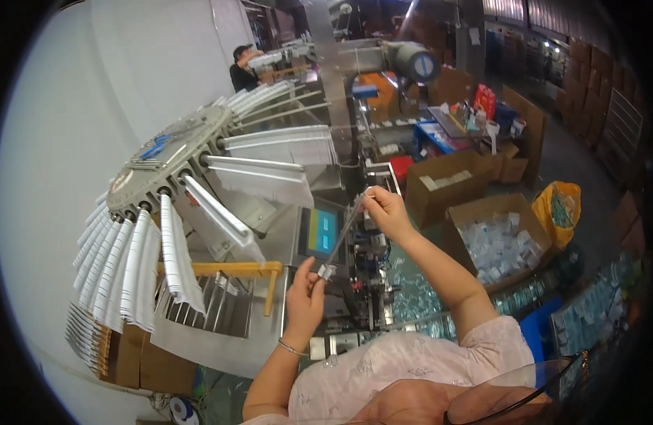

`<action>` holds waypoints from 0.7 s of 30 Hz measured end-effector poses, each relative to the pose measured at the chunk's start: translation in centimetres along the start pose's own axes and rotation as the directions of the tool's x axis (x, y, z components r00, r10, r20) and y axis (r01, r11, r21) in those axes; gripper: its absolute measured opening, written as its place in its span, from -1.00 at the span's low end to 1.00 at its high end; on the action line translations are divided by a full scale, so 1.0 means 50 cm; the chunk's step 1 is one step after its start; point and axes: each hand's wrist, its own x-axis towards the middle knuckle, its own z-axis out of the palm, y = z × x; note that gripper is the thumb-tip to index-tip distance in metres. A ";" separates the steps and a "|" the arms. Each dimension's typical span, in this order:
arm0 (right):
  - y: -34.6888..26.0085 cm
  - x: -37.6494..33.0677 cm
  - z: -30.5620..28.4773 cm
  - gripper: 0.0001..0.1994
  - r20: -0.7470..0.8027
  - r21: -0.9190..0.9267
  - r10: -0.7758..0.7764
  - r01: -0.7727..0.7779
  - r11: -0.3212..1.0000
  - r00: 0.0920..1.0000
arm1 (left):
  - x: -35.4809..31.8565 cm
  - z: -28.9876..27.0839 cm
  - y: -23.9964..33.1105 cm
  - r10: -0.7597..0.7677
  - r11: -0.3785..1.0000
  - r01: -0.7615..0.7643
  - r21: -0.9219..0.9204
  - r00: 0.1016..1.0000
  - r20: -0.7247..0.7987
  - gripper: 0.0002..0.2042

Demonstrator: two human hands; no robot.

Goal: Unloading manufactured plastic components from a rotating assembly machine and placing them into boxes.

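A thin grey metal rod point(346, 232) slants between my two hands in front of a machine's screen. My right hand point(387, 212) pinches its far upper end between thumb and fingers. Near the lower end, a small shiny metal block point(326, 271) sits by the fingertips of my left hand point(306, 297), whose fingers are closed about the rod there. To the left stands a large round rack point(174, 156) with rods reaching outward. Stacks of white plastic bags point(136, 265) hang from many of these rods, while a few rods at the far side are bare.
A touch screen point(322, 232) lies just beyond my hands. A yellow bar point(231, 268) juts out below the rack. On the right are an open carton point(457, 230) of clear packets, another carton point(422, 195) and a yellow sack point(557, 212). A person point(243, 71) works far off.
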 end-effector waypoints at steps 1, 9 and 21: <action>-0.017 -0.012 -0.004 -0.87 -0.002 -0.014 -0.063 0.063 0.998 0.998 | 0.005 0.006 -0.006 0.005 1.000 -0.005 0.016 1.000 -0.001 -0.59; -0.033 -0.071 -0.044 -0.87 -0.011 0.013 0.132 -0.132 0.991 0.991 | -0.016 0.048 0.003 0.010 0.999 -0.012 0.033 0.997 0.072 -0.58; -0.099 -0.289 0.021 -0.83 -0.027 -0.349 0.059 -0.065 0.935 0.998 | -0.006 0.019 -0.008 -0.290 0.669 0.535 -0.516 0.827 0.483 -0.56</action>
